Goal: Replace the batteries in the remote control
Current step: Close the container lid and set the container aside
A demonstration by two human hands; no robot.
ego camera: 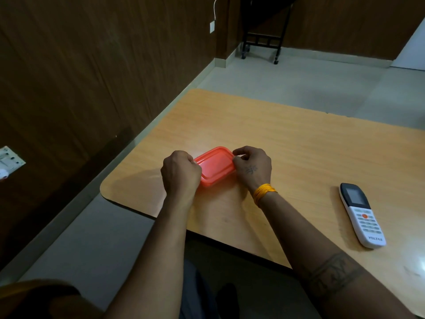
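A small red plastic box with its lid on sits on the wooden table. My left hand grips its near left end, fingers curled over the rim. My right hand pinches the far right corner of the lid. A white remote control with a small screen and an orange button lies face up on the table, well to the right of both hands, and nothing touches it. No batteries show; what the box holds is hidden.
The table's rounded left corner is close to my left hand. A wood-panelled wall runs along the left, with a switch plate. A black wheeled stand stands far off on the floor.
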